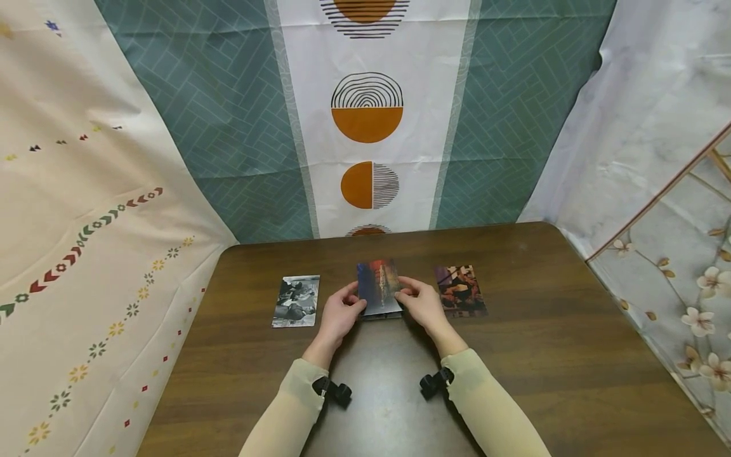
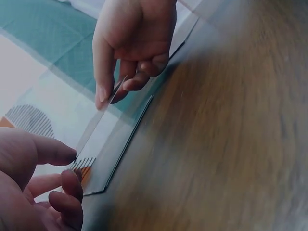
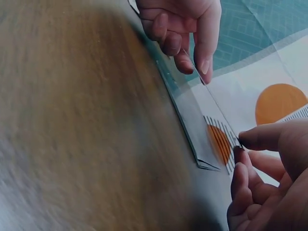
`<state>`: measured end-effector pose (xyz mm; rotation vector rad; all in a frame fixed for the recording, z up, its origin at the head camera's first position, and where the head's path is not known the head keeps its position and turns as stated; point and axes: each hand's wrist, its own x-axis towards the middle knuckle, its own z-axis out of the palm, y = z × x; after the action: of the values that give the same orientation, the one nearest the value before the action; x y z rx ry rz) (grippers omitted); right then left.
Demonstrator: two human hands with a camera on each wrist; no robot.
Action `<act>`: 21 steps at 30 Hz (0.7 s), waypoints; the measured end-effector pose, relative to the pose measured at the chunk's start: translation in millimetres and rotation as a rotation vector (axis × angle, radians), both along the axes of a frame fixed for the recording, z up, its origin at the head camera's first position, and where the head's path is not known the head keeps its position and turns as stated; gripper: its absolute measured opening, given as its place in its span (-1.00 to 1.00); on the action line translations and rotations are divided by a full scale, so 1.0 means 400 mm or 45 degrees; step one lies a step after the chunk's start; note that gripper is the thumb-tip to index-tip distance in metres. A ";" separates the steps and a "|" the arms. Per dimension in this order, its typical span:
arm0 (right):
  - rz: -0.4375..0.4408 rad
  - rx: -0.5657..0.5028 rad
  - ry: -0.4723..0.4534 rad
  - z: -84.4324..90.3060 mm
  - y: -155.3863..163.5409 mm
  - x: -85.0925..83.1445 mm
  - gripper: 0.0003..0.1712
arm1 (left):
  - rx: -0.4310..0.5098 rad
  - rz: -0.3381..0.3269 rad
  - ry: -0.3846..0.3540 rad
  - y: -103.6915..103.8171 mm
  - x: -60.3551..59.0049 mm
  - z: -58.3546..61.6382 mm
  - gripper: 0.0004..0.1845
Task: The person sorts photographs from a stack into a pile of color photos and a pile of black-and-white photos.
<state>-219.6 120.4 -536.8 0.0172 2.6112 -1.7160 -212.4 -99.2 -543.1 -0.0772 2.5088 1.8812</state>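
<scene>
In the head view both hands hold a photo print [image 1: 379,285] with blue and orange-red colours, upright in format, over the middle of the table. My left hand [image 1: 341,312] pinches its left edge between thumb and fingers; my right hand [image 1: 424,306] pinches the right edge. From the wrist views the held print [image 2: 94,126] appears thin and edge-on, raised above the tabletop. Beneath it lies a small stack of prints [image 3: 179,118], whose near edge [image 1: 381,316] just shows below the held one. The upper faces of that stack are mostly hidden.
A black-and-white photo [image 1: 296,301] lies left of the hands on the brown wooden table [image 1: 228,381]. To the right lies a dark, warm-coloured photo [image 1: 460,291]. A patterned green and white curtain [image 1: 365,127] hangs behind the table's far edge.
</scene>
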 end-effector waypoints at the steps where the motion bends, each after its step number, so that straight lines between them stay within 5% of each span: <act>1: 0.002 -0.006 0.001 0.001 0.005 0.000 -0.46 | 0.018 -0.012 0.001 0.003 0.001 0.002 -0.41; 11: 0.014 0.028 -0.017 0.019 0.088 -0.002 -0.44 | 0.078 -0.119 0.005 0.069 0.005 0.021 -0.38; 21: -0.016 0.127 -0.037 0.025 0.199 0.005 -0.40 | 0.052 -0.196 -0.019 0.191 -0.003 0.031 -0.35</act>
<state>-217.6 199.9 -526.6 0.0594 2.6781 -1.5752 -213.8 -22.8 -530.6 0.0988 2.3890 1.8633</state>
